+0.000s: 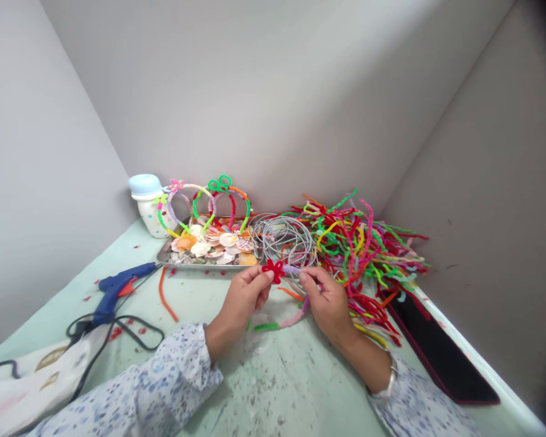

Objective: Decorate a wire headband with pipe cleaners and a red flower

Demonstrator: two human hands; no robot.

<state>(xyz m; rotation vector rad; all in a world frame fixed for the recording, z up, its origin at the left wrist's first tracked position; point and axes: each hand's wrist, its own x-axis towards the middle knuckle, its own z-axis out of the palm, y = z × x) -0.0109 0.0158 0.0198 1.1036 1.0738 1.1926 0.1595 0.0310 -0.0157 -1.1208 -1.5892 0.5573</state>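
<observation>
My left hand pinches a red pipe-cleaner flower between thumb and fingers. Just to its right, my right hand grips a pipe-cleaner-wrapped headband by a lilac stretch. The flower sits against the end of that lilac stretch; whether it is fastened there I cannot tell. Below the hands the band curves round through purple and pink to a green end. Part of it is hidden behind my right fingers.
Behind my hands, a metal tray holds seashells, with several wrapped headbands standing in it. Coiled grey wire and a heap of pipe cleaners lie to the right. A blue glue gun with cord, a white bottle and a black strip flank them.
</observation>
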